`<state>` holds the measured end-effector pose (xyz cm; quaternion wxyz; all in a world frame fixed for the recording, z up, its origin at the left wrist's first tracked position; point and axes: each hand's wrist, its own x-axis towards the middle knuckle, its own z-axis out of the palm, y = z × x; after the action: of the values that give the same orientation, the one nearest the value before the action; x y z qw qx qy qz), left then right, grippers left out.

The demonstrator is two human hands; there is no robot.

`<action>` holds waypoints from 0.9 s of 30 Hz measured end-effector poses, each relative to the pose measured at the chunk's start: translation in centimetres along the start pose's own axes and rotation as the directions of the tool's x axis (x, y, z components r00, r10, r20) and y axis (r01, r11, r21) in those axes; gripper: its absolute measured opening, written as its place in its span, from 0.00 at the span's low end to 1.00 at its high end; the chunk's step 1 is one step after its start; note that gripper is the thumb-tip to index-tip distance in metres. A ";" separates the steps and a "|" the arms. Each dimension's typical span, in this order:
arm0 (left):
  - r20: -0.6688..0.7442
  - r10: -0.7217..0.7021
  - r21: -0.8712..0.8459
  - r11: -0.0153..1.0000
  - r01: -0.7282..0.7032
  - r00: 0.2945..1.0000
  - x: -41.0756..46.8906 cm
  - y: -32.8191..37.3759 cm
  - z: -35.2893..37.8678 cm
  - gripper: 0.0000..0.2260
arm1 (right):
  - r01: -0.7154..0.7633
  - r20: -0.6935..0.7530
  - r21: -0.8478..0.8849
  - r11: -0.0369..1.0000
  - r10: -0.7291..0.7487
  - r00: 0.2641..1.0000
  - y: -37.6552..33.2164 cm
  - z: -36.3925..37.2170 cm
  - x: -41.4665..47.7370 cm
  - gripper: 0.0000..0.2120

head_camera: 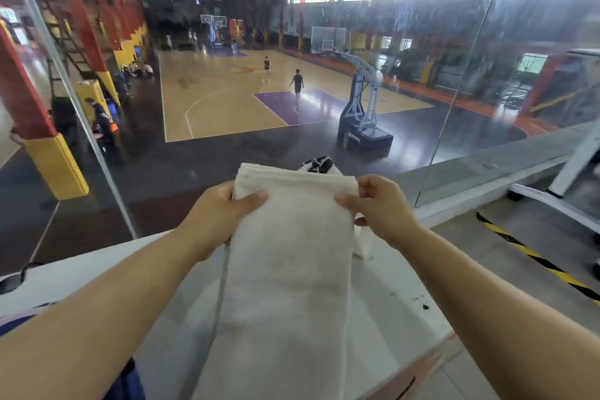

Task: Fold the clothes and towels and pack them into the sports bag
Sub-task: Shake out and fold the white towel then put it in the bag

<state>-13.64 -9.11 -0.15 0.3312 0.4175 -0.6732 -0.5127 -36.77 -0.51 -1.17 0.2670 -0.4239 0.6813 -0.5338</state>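
Note:
I hold a white towel (285,269) up in front of me, folded into a long narrow strip that hangs down over the white table (399,289). My left hand (224,214) pinches its top left corner and my right hand (380,208) pinches its top right corner. Just behind the towel's top edge a black-and-white piece of clothing (319,164) peeks out. A bit of dark blue fabric (130,380) shows at the lower left under my left forearm; I cannot tell whether it is the sports bag.
A glass wall (454,140) stands right behind the table, with a basketball court and people below it. To the right lie a grey floor with a yellow-black hazard stripe (535,260) and white equipment (552,201). A dark object (13,279) sits at the table's left end.

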 end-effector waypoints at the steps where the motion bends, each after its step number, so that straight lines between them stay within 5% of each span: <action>1: -0.044 -0.008 0.014 1.000 0.009 0.999 0.3 -0.3 -1.0 0.07 | 0.026 0.007 0.003 1.000 -0.026 1.000 -0.4 1.2 0.8 0.11; 9: -0.420 -0.028 0.400 0.892 0.212 0.907 1.8 -5.3 -6.3 0.22 | 0.231 0.105 -0.298 0.926 -0.209 0.972 -0.8 9.0 3.1 0.10; 12: -0.462 0.055 0.460 0.868 0.186 0.885 0.7 -5.8 -6.2 0.23 | 0.317 0.264 -0.395 0.862 -0.224 0.938 0.2 9.5 1.3 0.08; 17: -0.213 0.092 0.483 0.875 0.023 0.973 -3.9 -6.6 -3.5 0.12 | 0.557 0.589 -0.514 0.653 -0.203 0.782 2.5 7.9 -3.9 0.08; 20: 0.042 0.062 0.610 0.789 -0.074 0.997 -7.3 -7.9 -1.9 0.10 | 0.589 0.644 -0.502 0.633 -0.180 0.743 4.7 6.6 -6.7 0.11; 24: 0.308 -0.038 0.756 0.617 -0.220 0.951 -11.2 -8.9 -0.6 0.18 | 0.598 0.722 -0.481 0.641 -0.098 0.685 7.0 5.1 -9.6 0.15; 27: 0.419 -0.161 0.780 0.567 -0.264 0.893 -13.5 -9.5 0.1 0.34 | 0.634 0.769 -0.526 0.566 0.000 0.639 7.9 3.9 -11.1 0.22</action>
<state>-5.78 1.89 -9.57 -0.0493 0.3732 -0.9020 -0.2114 -30.32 7.66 -10.83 0.1858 -0.7877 0.5863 -0.0340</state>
